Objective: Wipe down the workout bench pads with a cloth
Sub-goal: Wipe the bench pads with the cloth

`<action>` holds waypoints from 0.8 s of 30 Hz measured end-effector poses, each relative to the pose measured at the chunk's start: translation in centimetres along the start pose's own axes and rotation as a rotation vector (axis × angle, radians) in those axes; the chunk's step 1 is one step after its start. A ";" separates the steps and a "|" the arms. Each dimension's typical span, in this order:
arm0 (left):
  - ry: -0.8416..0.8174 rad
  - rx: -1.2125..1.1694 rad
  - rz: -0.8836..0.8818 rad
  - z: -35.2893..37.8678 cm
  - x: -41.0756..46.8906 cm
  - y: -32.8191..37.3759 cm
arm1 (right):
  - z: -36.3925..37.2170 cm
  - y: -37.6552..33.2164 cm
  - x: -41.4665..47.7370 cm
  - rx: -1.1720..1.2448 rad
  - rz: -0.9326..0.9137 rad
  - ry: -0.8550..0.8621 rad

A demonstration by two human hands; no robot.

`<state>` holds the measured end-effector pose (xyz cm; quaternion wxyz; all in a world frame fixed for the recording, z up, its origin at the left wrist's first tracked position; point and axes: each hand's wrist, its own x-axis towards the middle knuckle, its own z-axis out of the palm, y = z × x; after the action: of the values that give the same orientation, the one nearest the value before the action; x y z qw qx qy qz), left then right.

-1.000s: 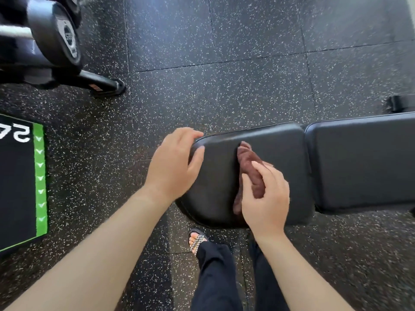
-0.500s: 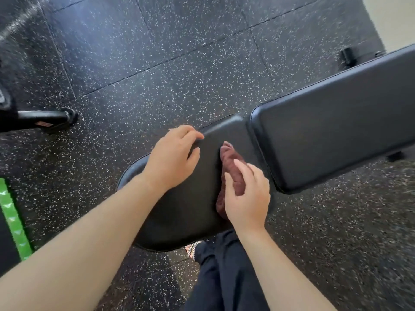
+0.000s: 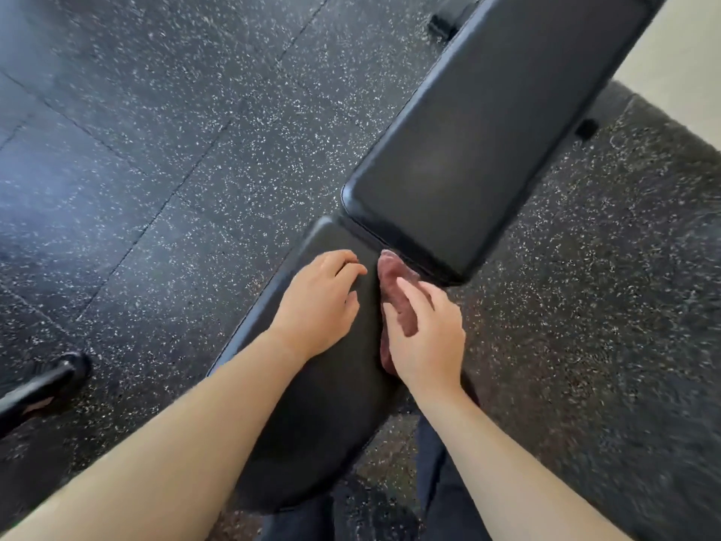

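Note:
A black workout bench runs diagonally through the view. Its seat pad [image 3: 320,415] lies near me and its long back pad [image 3: 483,134] stretches up to the right. A folded maroon cloth [image 3: 394,290] rests on the seat pad beside the gap between the two pads. My right hand [image 3: 425,337] presses flat on the cloth, fingers extended over it. My left hand [image 3: 320,306] rests palm down on the seat pad just left of the cloth, fingers spread, holding nothing.
Black rubber flooring with white speckles [image 3: 156,150] surrounds the bench. A black equipment foot [image 3: 58,376] lies at the lower left. Bench frame feet [image 3: 441,25] show at the top. My dark trousers [image 3: 390,509] are at the bottom.
The view has swung, so the bench now runs steeply diagonal. My right hand has slid the cloth along the seat pad up to the gap. My left hand stays on the seat pad.

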<state>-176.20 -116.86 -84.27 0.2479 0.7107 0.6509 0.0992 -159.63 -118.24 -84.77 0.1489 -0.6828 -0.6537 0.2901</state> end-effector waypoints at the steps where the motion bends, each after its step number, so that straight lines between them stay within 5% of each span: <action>1: -0.025 0.019 0.049 0.1 0.2 -0.1 | 0.1 -0.3 -1.5 0.010 0.024 0.056; 10: -0.069 0.177 0.167 2.2 -0.9 -0.1 | 1.5 0.0 -1.9 0.176 0.340 0.288; 16: -0.064 0.216 0.165 2.3 -0.7 0.0 | 1.0 2.2 1.3 0.248 0.396 0.310; 24: -0.085 0.253 0.159 2.5 -0.7 0.1 | 2.0 -0.7 -6.9 0.316 0.475 0.402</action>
<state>-175.07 -118.06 -86.25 0.1752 0.7891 0.5887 0.0055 -161.25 -125.32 -84.55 0.3067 -0.8279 -0.3812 0.2742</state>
